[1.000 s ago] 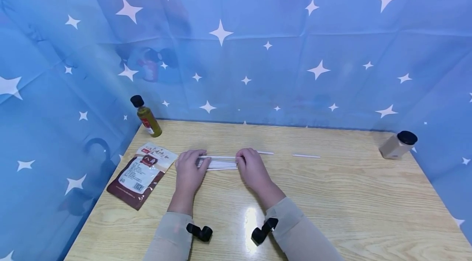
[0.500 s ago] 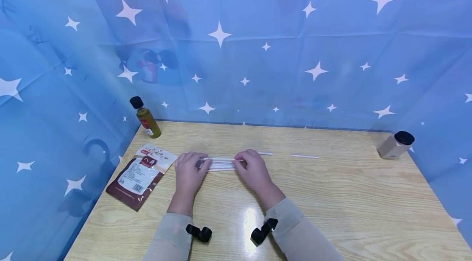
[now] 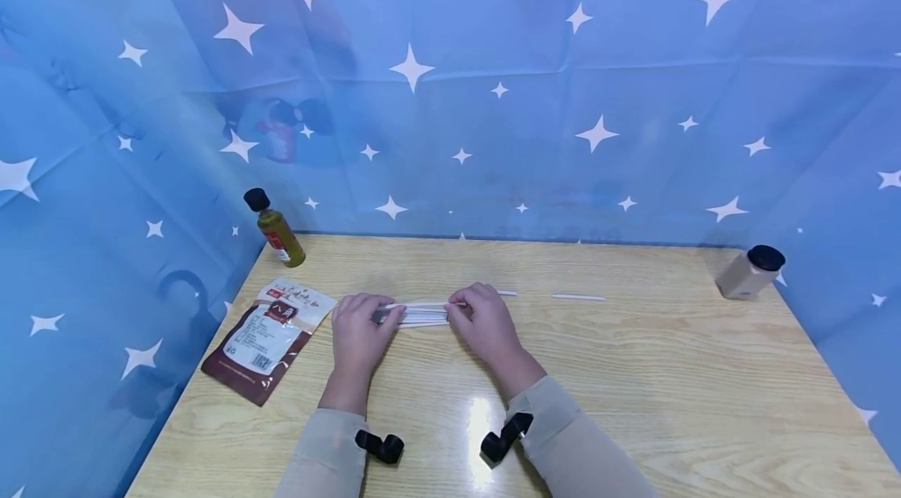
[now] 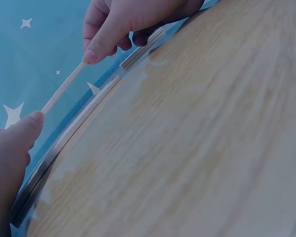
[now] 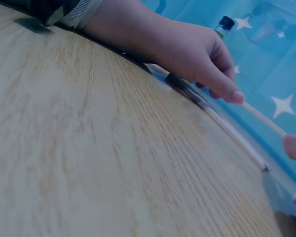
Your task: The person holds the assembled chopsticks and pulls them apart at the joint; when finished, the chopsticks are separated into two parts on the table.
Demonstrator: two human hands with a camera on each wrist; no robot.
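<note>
A thin white stick point(image 3: 425, 304) spans the gap between both hands. At its left end my left hand point(image 3: 357, 332) pinches it between thumb and fingers, while my right hand point(image 3: 487, 324) pinches the other end. The left wrist view shows this stick point(image 4: 64, 88) raised above a flat row of similar white sticks point(image 4: 84, 114) on the table. From above, the row point(image 3: 424, 318) lies just below the held stick, its ends partly hidden by the hands. A dark patch shows at the row's left end, near the left hand.
Two loose white sticks, one point(image 3: 579, 297) apart and one point(image 3: 507, 293) beside the right hand, lie on the wooden table point(image 3: 669, 373). A brown-and-white pouch point(image 3: 260, 342) and an oil bottle point(image 3: 278, 236) are at left. A black-lidded jar point(image 3: 749, 275) stands far right.
One white stick has come up slightly from the row, held at both ends; the right hand's fingers have moved a little left. The whole head view has shifted slightly.
</note>
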